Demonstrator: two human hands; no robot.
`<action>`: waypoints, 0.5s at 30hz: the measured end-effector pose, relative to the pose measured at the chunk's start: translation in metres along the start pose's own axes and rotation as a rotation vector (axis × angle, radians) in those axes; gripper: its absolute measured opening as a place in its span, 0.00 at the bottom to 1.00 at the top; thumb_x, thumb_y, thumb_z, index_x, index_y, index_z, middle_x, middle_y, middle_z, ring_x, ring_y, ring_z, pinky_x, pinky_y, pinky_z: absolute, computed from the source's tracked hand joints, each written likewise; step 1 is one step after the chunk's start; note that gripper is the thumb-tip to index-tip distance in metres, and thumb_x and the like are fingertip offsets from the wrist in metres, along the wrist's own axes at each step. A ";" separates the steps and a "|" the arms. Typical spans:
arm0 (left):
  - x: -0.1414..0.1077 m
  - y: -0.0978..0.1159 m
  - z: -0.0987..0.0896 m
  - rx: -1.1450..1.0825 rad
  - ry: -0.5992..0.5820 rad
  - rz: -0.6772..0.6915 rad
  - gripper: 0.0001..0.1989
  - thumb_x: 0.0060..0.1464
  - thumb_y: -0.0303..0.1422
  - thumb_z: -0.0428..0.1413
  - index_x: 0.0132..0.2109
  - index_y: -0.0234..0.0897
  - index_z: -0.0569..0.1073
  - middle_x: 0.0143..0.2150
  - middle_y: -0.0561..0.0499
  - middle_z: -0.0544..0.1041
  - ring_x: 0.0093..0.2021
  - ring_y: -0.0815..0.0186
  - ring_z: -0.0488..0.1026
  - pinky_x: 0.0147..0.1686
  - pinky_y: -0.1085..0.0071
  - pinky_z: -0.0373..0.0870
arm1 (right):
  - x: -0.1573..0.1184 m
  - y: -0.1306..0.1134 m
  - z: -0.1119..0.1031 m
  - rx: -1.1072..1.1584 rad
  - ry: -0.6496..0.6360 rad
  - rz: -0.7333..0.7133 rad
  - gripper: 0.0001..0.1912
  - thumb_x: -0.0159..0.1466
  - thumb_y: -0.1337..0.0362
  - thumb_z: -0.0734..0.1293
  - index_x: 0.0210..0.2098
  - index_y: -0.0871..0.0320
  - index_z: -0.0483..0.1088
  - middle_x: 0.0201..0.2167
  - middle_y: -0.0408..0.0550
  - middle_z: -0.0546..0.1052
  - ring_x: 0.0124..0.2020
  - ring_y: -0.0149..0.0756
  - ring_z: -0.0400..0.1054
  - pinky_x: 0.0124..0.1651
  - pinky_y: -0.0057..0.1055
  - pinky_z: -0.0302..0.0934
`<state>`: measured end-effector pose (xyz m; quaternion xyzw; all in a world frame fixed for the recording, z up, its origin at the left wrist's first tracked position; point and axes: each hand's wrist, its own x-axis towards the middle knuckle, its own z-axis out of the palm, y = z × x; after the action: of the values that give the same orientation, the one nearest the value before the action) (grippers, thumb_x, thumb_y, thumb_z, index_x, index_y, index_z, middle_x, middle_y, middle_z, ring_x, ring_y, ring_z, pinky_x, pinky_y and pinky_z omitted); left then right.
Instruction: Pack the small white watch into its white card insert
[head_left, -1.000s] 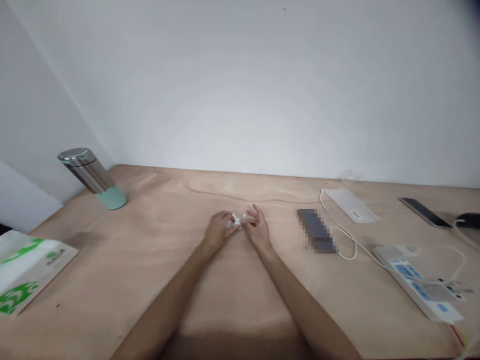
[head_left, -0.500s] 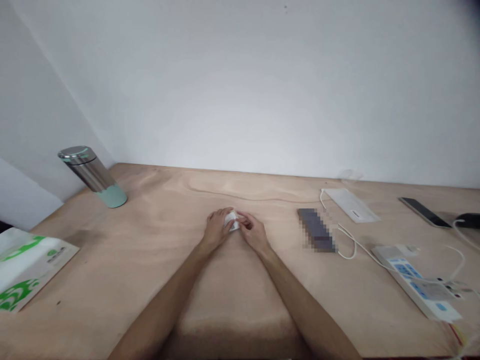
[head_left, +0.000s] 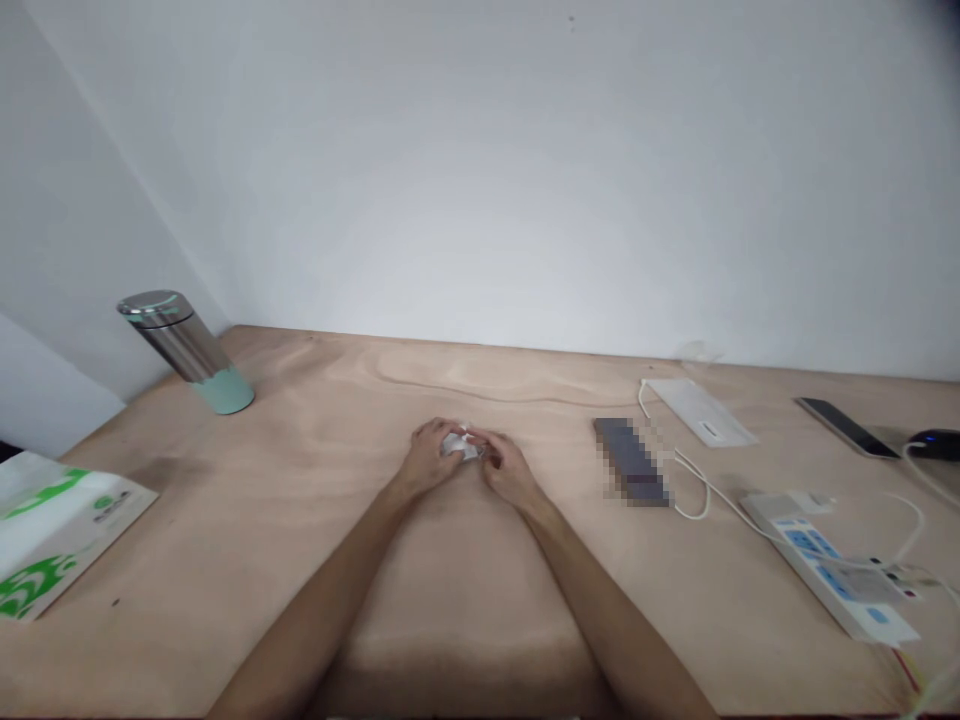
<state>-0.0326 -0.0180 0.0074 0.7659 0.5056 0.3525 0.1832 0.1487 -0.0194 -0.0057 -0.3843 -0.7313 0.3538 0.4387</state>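
Observation:
Between my hands, on the wooden table (head_left: 300,540), lies a small white object (head_left: 463,447), crinkled and partly see-through; its kind is hard to make out. My left hand (head_left: 431,458) curls around its left side, thumb at the near edge and fingers at the far edge. From the right, my right hand (head_left: 508,470) pinches at its edge, with the index finger reaching over the top. Fingers cover much of the object.
A steel and mint-green flask (head_left: 187,345) stands at the back left. A white and green bag (head_left: 67,530) lies at the left edge. To the right are a blurred phone (head_left: 630,460), a white pouch (head_left: 697,410), a dark phone (head_left: 844,425) and a power strip (head_left: 832,575) with cables.
The fingers of both my hands have shifted on the white object. It looks more crumpled now, where before a flatter white face with markings showed. Other things lie as before.

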 end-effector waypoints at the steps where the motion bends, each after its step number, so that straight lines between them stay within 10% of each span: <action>1: 0.000 0.000 -0.002 -0.014 -0.006 0.002 0.17 0.46 0.26 0.53 0.45 0.41 0.71 0.46 0.50 0.73 0.49 0.59 0.69 0.53 0.58 0.62 | 0.000 -0.001 -0.001 -0.005 -0.013 -0.020 0.34 0.50 0.77 0.57 0.55 0.52 0.67 0.46 0.46 0.76 0.48 0.38 0.68 0.52 0.37 0.61; 15: -0.005 -0.005 -0.018 -0.067 -0.160 0.057 0.26 0.42 0.27 0.59 0.52 0.40 0.67 0.50 0.48 0.71 0.52 0.57 0.67 0.54 0.59 0.60 | 0.004 0.002 -0.001 -0.161 -0.018 -0.132 0.28 0.52 0.78 0.59 0.50 0.53 0.70 0.49 0.48 0.74 0.50 0.38 0.67 0.56 0.39 0.57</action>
<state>-0.0501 -0.0222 0.0147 0.7992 0.4551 0.3120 0.2384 0.1485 -0.0154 -0.0057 -0.3660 -0.7849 0.2677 0.4222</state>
